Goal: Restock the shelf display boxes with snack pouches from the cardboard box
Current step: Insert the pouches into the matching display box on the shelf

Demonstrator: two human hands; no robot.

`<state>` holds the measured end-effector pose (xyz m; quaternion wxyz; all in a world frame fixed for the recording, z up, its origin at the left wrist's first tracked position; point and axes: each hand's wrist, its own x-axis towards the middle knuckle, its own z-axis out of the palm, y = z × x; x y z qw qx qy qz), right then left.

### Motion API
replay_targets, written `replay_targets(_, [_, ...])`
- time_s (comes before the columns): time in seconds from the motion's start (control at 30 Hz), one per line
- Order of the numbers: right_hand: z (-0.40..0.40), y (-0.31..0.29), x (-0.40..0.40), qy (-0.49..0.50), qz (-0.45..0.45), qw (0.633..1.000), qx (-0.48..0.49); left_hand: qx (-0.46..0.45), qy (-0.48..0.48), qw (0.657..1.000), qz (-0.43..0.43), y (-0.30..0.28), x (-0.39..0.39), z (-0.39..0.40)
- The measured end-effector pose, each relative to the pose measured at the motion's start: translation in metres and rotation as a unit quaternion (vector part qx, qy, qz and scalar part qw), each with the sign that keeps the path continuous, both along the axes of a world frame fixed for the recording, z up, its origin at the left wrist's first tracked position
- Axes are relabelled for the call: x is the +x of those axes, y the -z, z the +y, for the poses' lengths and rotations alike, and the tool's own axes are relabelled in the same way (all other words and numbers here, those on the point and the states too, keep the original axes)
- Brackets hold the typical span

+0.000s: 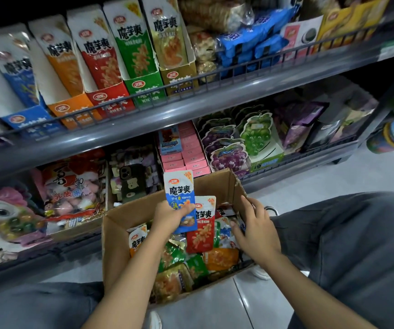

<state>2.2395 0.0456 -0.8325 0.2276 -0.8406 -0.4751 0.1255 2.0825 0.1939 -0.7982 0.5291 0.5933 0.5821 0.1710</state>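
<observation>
While the left hand [167, 216] pinches a blue pouch [180, 198] above the cardboard box [117, 236] and the right hand [254, 225] digs with loosely curled fingers, the red pouch [203, 224] propped against the blue one may topple.

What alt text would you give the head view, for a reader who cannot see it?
A person's left hand holds a blue snack pouch and a red snack pouch above an open cardboard box of mixed pouches on the floor, while the right hand reaches into the box. Above, a shelf carries a row of blue, orange, red, green and gold display boxes.
</observation>
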Motion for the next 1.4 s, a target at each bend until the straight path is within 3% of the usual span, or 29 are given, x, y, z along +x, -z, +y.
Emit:
replay_targets(0.2, [0.010,-0.020,-0.009,0.046,0.055,0.997,0.026,-0.021,-0.063,0.989,-0.135,-0.060,0.000,-0.006])
replay_targets(0.27, [0.015,-0.035,-0.017,0.038,0.131,0.988,0.071,-0.055,-0.078,0.980,-0.175,-0.070,-0.003,-0.005])
replay_targets(0.4, [0.022,-0.080,-0.036,-0.055,0.444,0.887,0.111,-0.111,-0.077,0.962,-0.236,-0.083,-0.005,-0.007])
replay_targets(0.5, [0.028,-0.099,-0.037,-0.049,0.460,0.877,0.130,-0.142,-0.094,0.942,-0.289,-0.095,-0.005,-0.009])
replay_targets(0.7, [0.045,-0.125,-0.023,0.036,0.604,0.770,0.205,-0.095,-0.075,0.942,-0.314,-0.123,-0.022,0.016])
replay_targets(0.8, [0.057,-0.142,-0.019,0.044,0.633,0.737,0.231,-0.065,-0.038,0.952,-0.298,-0.137,-0.026,0.025])
replay_targets(0.97, [0.085,-0.160,-0.029,0.030,0.637,0.728,0.254,-0.105,0.021,0.944,-0.312,-0.151,-0.018,0.029])
replay_targets(1.1, [0.113,-0.177,-0.042,0.024,0.596,0.746,0.295,-0.120,0.051,0.925,-0.357,-0.159,-0.009,0.030])
replay_targets(1.4, [0.183,-0.242,-0.035,-0.007,0.491,0.818,0.299,0.080,-0.037,0.927,-0.364,-0.190,-0.027,0.071])
